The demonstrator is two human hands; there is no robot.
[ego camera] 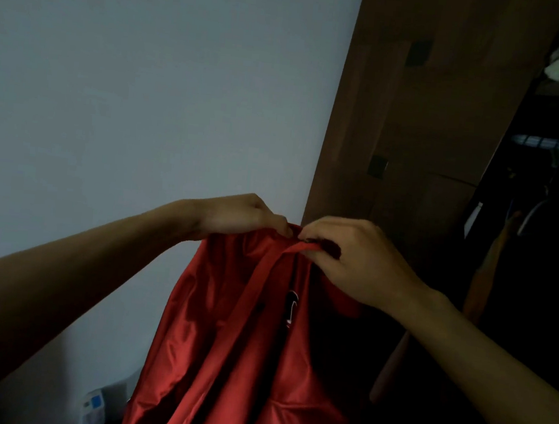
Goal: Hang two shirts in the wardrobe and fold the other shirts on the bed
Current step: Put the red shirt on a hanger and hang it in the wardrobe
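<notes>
Red shirt held up mid-air in front of the person, between pale wall and brown wardrobe door. Fabric shiny, satin-like, with long vertical folds and bright highlights; hangs down out of frame at bottom. Narrow red band runs diagonally from the top edge down across the front. Small dark mark with white on the chest, too dim to read. Left hand pinched closed on the top edge of the shirt; right hand closed on the same top edge just beside it, fingers curled over bunched cloth. Hands nearly touching. Wardrobe interior at right open and dark, hanging garments barely visible. Blue-white item low left, blurred.
</notes>
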